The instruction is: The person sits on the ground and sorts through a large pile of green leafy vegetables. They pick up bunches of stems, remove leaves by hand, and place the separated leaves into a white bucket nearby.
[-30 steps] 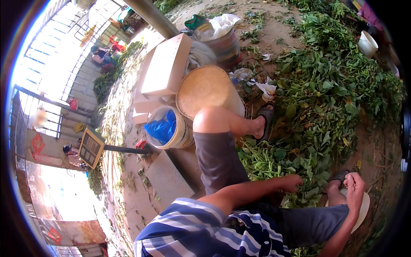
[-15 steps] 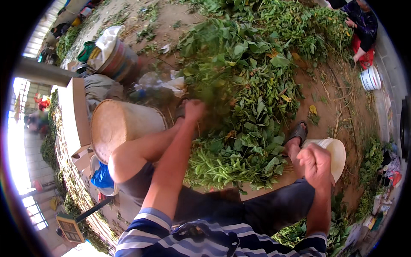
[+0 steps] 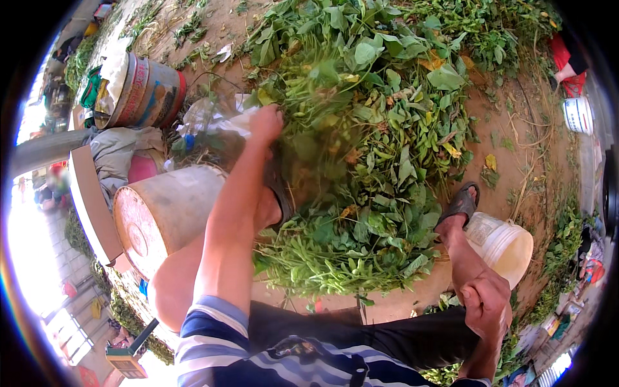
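My left hand [image 3: 265, 124] is a closed fist at the left edge of a large heap of leafy green bean plants [image 3: 406, 174]. Motion-smeared stems and leaves of a bean plant [image 3: 316, 90] fan out to the right from this fist, which grips it. Low on the right, my right hand [image 3: 487, 302] is closed with fingers curled, above the dark trousers and below the white bucket. Whatever it may hold is hidden. Plants with green pods [image 3: 322, 261] lie at the heap's near edge, between my feet.
A white bucket [image 3: 500, 242] lies tipped beside my right sandal [image 3: 461, 203]. On the left lie a large pale tub [image 3: 171, 206] on its side and a cardboard box [image 3: 97, 203]; a drum [image 3: 145, 90] stands beyond. Far right are a person's arm [image 3: 570, 68] and another bucket [image 3: 577, 116].
My left fist has moved up and left, with the blurred plant beside it. My right fist has dropped lower, toward my lap. The view has shifted a little.
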`<state>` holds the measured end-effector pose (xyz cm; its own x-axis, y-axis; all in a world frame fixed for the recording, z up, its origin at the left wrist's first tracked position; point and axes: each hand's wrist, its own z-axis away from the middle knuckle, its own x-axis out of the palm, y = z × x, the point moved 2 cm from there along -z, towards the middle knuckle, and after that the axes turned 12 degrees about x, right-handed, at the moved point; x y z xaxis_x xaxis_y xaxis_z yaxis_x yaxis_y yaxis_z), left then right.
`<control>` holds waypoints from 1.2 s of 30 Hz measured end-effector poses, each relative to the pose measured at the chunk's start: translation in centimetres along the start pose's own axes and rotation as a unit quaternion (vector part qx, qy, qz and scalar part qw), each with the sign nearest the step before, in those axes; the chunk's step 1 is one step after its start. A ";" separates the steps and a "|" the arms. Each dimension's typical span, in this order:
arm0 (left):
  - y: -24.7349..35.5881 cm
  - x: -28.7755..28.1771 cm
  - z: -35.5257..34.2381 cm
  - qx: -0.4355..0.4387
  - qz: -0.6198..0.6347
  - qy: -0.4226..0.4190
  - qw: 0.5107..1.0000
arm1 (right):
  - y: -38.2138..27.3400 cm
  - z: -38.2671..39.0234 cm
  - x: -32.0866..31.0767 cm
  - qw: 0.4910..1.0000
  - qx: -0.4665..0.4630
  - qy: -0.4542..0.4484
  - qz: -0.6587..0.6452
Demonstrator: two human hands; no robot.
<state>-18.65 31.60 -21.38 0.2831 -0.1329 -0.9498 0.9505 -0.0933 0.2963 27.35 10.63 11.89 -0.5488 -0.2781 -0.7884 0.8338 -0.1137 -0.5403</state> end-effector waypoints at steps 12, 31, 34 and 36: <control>19.0 -17.1 13.2 -0.055 0.863 0.205 0.459 | -2.0 3.6 -0.7 0.987 -0.103 0.054 -0.108; 33.5 -17.2 29.9 0.005 0.875 0.017 0.484 | -6.4 10.0 10.1 0.923 -0.041 0.018 -0.383; 31.1 -13.5 32.1 -0.059 0.843 -0.003 0.535 | -5.4 9.3 15.0 0.929 0.009 -0.041 -0.367; 30.0 -11.9 33.3 -0.119 0.821 -0.004 0.558 | -3.4 8.2 17.6 0.874 0.114 -0.137 -0.452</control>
<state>2.28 -2.47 2.13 0.7981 0.1497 0.5836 -0.5995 0.2938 0.7445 15.36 -1.67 2.26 -0.9806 -0.1907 0.0460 0.0753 -0.5826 -0.8093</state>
